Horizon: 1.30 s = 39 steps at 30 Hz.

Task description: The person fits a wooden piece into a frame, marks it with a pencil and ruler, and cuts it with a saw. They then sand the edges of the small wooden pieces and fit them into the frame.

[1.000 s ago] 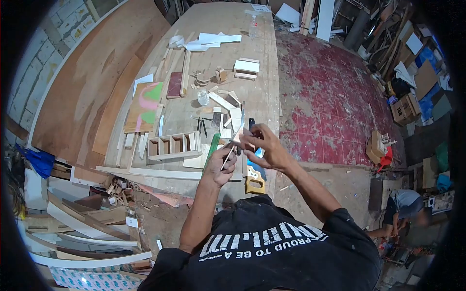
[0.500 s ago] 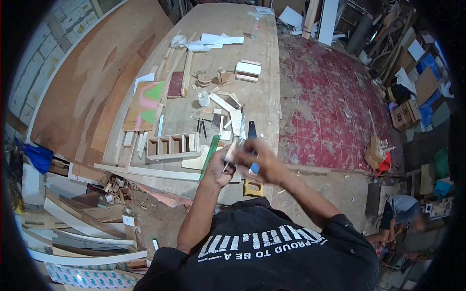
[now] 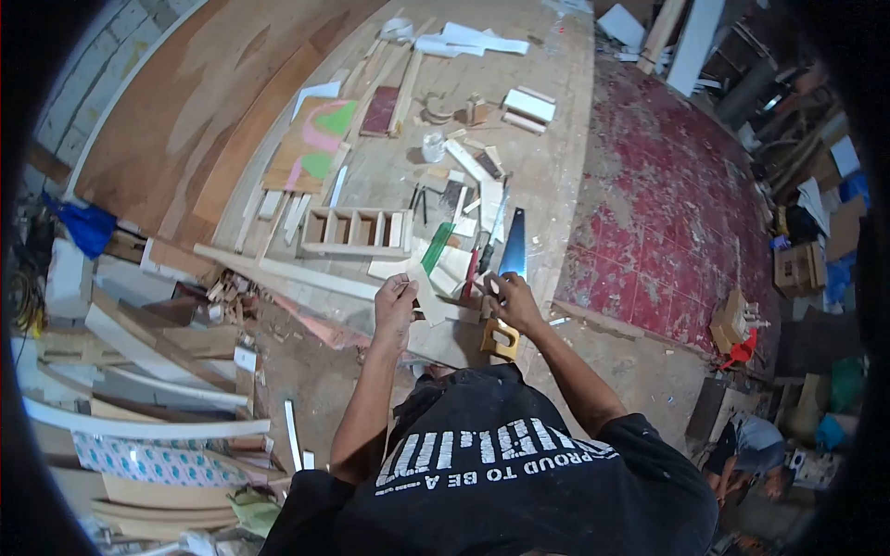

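Observation:
My left hand (image 3: 396,304) is closed at the near edge of the workbench, gripping a thin pale flat piece (image 3: 427,295) that looks like wood or card. My right hand (image 3: 513,301) is over the handsaw, with its fingers curled together; whatever may be between them is too small to make out. Below that hand shows the saw's yellow handle (image 3: 499,341), and beyond it the blue-black saw blade (image 3: 515,243). A green strip (image 3: 437,246) and a red-handled tool (image 3: 471,272) lie between my hands, among wood offcuts.
A wooden box with compartments (image 3: 357,232) sits left of my hands. Farther back are a glass jar (image 3: 433,146), a painted board (image 3: 312,144) and a small white-topped wooden piece (image 3: 529,108). Another person (image 3: 749,449) crouches at lower right.
My hands were close together over a small piece and are now apart. The right hand has moved off to the right, above the saw. The whole view has shifted a little.

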{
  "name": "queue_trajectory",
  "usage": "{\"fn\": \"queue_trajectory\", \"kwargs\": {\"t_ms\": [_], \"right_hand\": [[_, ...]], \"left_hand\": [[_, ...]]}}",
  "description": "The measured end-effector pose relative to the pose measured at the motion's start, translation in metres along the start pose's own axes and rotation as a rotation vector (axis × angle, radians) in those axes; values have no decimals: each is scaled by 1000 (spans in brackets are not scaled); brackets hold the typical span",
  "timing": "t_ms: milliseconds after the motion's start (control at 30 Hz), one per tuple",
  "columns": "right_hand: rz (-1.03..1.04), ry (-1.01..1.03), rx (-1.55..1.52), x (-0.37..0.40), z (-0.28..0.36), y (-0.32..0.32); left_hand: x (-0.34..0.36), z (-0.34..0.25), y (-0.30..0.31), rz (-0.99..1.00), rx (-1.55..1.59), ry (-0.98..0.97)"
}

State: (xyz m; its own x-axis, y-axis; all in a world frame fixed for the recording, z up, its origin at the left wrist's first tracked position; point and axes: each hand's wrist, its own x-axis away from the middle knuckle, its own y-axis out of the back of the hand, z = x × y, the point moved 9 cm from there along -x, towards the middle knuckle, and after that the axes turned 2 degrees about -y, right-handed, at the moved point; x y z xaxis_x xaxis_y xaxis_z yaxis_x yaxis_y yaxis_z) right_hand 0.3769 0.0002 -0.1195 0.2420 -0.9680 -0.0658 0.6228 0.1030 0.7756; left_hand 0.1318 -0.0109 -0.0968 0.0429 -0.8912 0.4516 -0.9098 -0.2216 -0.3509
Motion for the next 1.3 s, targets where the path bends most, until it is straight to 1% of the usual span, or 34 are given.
{"fn": "queue_trajectory", "kwargs": {"t_ms": [67,100,167,200,267,300,333,400,433,467,533,567,600,633,667,700,733,767,800,833,867,900,933,1000,1067,1100,1133,1167,1200,1267,1300], "right_hand": [[73,-38,52,4,-2,-35],[96,-26,38,4,-7,-50],[114,-55,161,5,-22,-72],[133,-39,152,7,-18,-73],[48,-14,164,6,-6,-57],[-93,29,86,1,4,-46],[-82,34,77,-8,13,-47],[110,-203,-712,-24,15,-67],[90,-139,-842,-33,37,-65],[27,-70,-764,-41,57,-57],[9,-62,-611,-50,87,-48],[-25,-78,-611,-54,95,-47],[-15,-112,-506,-58,102,-53],[-1,-148,-397,-61,106,-59],[-25,-168,-386,-64,109,-65],[-107,-221,-511,-65,104,-73],[-187,-266,-634,-68,93,-84],[-212,-311,-723,-74,82,-99],[-220,-320,-710,-80,77,-107],[-265,-429,-823,-83,65,-113],[-314,-536,-939,-86,55,-120],[-373,-644,-1054,-90,49,-124],[-388,-646,-1047,-99,49,-122],[-360,-545,-943,-115,53,-115],[-343,-534,-894,-120,52,-113],[-209,-536,-851,-124,49,-123],[-75,-536,-807,-127,48,-134],[-46,-506,-697,-128,47,-138],[-46,-509,-691,-127,50,-141],[-112,-616,-967,-125,49,-154],[-135,-678,-1001,-123,45,-159]], "left_hand": [[-6,-2,17,-38,-259,-156],[1,-6,15,-65,-247,-110],[5,-9,16,-99,-242,-91],[7,-8,17,-103,-236,-82],[1,-5,28,-145,-229,-91],[-3,-5,32,-144,-252,-90],[-5,-2,37,-138,-279,-82],[-12,3,46,-143,-251,-80],[-22,1,48,-131,-221,-98],[-32,1,48,-113,-227,-103],[-55,5,56,-110,-252,-76],[-70,9,60,-108,-205,-26],[-79,6,60,-74,-226,-17],[-87,1,61,-62,-178,-21],[-93,-3,62,-54,-119,-25],[-92,-14,55,-11,-100,-31],[-104,-10,63,12,-94,-25],[-116,-1,69,58,-108,25],[-124,8,75,99,-124,78],[-123,6,77,67,-70,116],[-121,2,76,78,-69,126],[-124,4,85,12,-85,178],[-126,5,92,-53,-102,228],[-142,13,97,-39,-125,215],[-166,-3,99,-18,-269,-32],[-173,-7,97,-11,-266,-32],[-183,-17,91,18,-404,-91],[-191,-26,84,45,-541,-151],[-200,-28,81,47,-536,-149],[-217,-38,67,84,-801,-260],[-221,-39,66,44,-793,-242]]}}
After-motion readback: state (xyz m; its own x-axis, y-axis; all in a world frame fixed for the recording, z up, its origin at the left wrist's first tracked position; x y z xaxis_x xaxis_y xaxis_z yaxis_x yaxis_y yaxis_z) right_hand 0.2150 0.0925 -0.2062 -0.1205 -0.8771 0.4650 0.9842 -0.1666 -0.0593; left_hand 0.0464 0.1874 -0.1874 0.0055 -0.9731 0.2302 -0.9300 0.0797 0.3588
